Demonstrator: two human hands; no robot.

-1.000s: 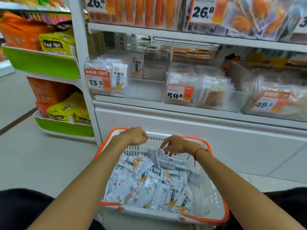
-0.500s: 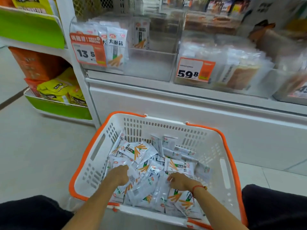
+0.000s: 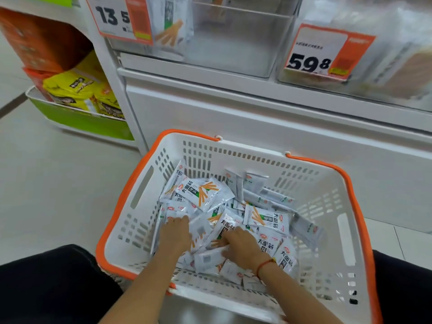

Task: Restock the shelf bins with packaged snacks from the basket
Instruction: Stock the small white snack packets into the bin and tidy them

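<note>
Restocking barely begun: most snack packets [image 3: 203, 194] were in the basket [image 3: 145, 183].
Both the left hand [image 3: 175, 232] and right hand [image 3: 240, 245] were gathering packets, fingers curled into the pile; the 13.5 shelf bin [image 3: 233, 43] stood mostly unfilled.

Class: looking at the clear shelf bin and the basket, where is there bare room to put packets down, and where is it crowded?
Free: the clear plastic shelf bin, bare floor right of the upright white snack packets behind the 13.5 price tag. Also the white orange-rimmed basket along its right wall. Crowded: the basket's middle and left, where the left hand and right hand dig among packets.
</note>
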